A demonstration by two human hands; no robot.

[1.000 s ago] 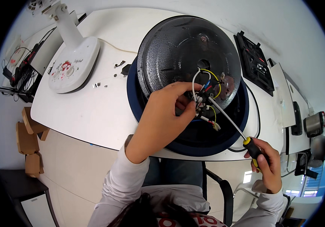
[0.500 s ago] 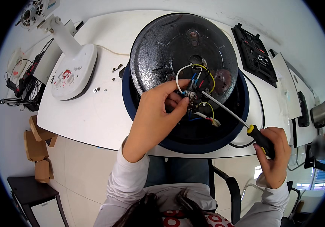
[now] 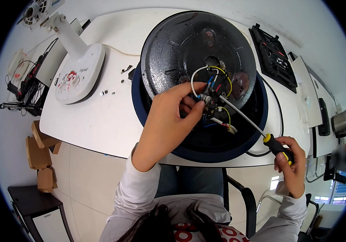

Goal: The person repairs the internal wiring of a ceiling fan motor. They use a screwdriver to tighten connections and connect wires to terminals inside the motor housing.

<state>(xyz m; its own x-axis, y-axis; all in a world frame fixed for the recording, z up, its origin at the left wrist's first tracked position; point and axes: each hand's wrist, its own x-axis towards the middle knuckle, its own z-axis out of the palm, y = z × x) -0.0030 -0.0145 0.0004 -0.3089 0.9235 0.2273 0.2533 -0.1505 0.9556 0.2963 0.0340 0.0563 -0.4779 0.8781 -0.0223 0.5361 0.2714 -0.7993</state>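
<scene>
My left hand [image 3: 173, 115] pinches a small wired terminal part [image 3: 207, 101], with its thumb below and fingers behind. White, blue, red and yellow-green wires [image 3: 229, 80] run from it to a round black metal pan [image 3: 173, 48], tilted up over a dark blue round housing [image 3: 199, 156]. My right hand [image 3: 290, 163] is wrapped round the black and yellow handle of a screwdriver [image 3: 278, 148]. The screwdriver's shaft slants up to the left, its tip at the terminal part; the exact contact point is too small to make out.
A white fan stand [image 3: 82, 72] is at the left, near small loose metal pieces [image 3: 104, 92] on the white table [image 3: 88, 129]. An opened black tool case [image 3: 273, 58] lies at the back right. A black cable [image 3: 278, 109] curves beside the housing. Cardboard boxes [image 3: 38, 153] are on the floor.
The fingers of my right hand have shifted on the screwdriver handle, and the handle has turned slightly. My left hand keeps its hold. The whole view has shifted a little.
</scene>
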